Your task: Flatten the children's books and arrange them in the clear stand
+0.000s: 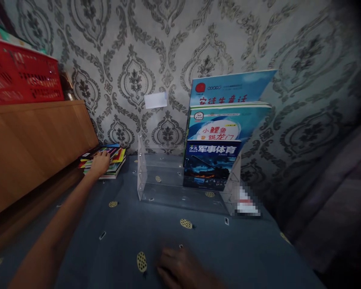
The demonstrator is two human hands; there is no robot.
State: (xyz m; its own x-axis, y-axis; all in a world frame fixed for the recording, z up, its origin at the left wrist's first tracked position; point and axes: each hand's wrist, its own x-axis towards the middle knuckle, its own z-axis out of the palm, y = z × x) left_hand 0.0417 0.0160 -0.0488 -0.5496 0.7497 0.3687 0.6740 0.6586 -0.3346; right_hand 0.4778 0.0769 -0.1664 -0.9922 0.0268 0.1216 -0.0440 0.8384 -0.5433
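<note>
At the far left of the table, my left hand (100, 163) is closed over the front edge of a dark-covered book (92, 152) on top of a stack of books (116, 166). Its thumb is hidden. My right hand (177, 267) is low in the centre, a little blurred, with its fingers curled together and nothing visible in them. Ahead of it stands a clear tiered book rack (161, 192). Its right side holds a dark blue book (212, 166), a teal book (243, 122) behind that, and a taller blue book (228, 86) at the back.
A wooden cabinet (39, 148) borders the left side, carrying a red basket (24, 74). A patterned wall (174, 52) with a white label (155, 100) rises behind the rack. Dark blue cloth (123, 224) covers the table. A white item (247, 202), partly pixelated, lies right of the rack.
</note>
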